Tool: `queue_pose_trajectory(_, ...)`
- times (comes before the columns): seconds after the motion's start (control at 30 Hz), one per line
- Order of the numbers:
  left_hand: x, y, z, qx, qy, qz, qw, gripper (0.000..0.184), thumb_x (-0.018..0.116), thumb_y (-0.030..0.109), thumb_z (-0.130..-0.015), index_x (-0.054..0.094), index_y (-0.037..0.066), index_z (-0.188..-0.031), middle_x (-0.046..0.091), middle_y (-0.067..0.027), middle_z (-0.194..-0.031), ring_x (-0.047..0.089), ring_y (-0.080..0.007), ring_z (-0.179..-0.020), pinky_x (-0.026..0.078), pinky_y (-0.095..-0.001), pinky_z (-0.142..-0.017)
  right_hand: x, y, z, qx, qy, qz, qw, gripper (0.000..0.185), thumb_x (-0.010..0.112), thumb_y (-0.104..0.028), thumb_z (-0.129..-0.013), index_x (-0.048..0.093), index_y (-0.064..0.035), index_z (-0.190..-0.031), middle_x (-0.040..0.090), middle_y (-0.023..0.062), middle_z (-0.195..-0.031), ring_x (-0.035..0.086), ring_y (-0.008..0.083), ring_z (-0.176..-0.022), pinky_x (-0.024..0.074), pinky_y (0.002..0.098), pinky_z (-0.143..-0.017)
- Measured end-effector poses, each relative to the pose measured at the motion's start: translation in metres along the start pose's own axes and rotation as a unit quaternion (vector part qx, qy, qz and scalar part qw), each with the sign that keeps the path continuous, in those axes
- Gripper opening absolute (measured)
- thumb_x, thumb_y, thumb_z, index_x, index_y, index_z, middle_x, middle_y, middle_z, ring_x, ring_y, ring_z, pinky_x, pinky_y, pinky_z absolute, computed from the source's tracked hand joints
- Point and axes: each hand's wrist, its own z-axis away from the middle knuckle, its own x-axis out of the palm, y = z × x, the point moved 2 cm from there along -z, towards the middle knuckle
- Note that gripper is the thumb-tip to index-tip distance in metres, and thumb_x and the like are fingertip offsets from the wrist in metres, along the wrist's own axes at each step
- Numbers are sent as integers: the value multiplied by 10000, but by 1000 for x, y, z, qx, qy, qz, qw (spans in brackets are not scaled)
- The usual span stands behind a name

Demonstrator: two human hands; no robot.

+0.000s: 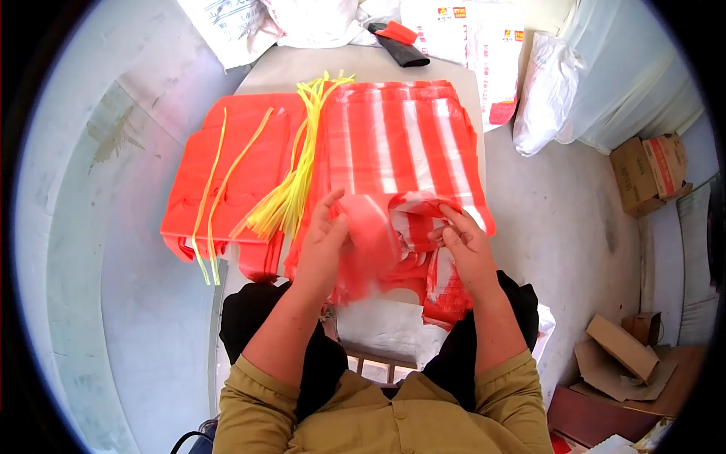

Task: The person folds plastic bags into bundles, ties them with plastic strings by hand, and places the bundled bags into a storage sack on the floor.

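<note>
A stack of red-and-white striped plastic bags (389, 136) lies in front of me, its near end bunched and folded up. My right hand (465, 246) pinches the crumpled edge of a striped plastic bag (416, 227) between thumb and fingers. At the other side of that fold, my left hand (327, 238) holds red plastic against its fingers, the index finger raised. The red flap between the hands is smeared by motion. Left of the stack lies a bundle of yellow ties (291, 181). Beside it is a pile of plain red plastic bags (234, 163), with two loose yellow strips (227, 189) across it.
The bags rest on a pale table (287, 68). Behind them are white printed sacks (446, 34) and a black-and-red plastic item (399, 44). A white bag (548, 94) stands at right on the floor, with cardboard boxes (650, 174) farther over and flattened cardboard (624, 359) nearer.
</note>
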Motion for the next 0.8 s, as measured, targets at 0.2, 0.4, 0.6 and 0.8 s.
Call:
queue_pose_trajectory(0.2,10,-2,9,-5,1,-80,997,541,523,144,-1041,354,105,-1554,593,22,-1020,521,-42,-859,445,-226,-786,4,-10,2,-4,-19,13,1000,416,527,-48,-1038,523,68,-1437,517,113,-1391,663,181,-1054,528,322,-931)
queue_pose_trajectory(0.4,6,-3,10,-38,-9,26,999,624,566,67,-995,323,107,-1569,609,-59,-1192,584,-103,-1068,499,-279,-914,3,-7,2,0,1,0,1000,408,532,-58,-1034,540,66,-1422,539,105,-1341,663,178,-1052,523,323,-952)
queue_pose_trajectory(0.6,7,-10,11,24,13,-167,986,737,647,68,-931,298,115,-1579,524,-100,-1305,531,-143,-1185,470,-311,-989,6,-12,4,0,-12,17,1000,377,554,-63,-1022,580,85,-1367,558,85,-1260,667,174,-1036,520,308,-937)
queue_pose_trajectory(0.8,-1,-9,25,-33,4,-154,987,760,647,38,-906,297,113,-1576,499,-134,-1379,581,-144,-1052,502,-296,-872,-1,-30,8,-2,-85,228,970,295,605,-59,-953,677,49,-1217,665,108,-1236,679,215,-1028,530,319,-899)
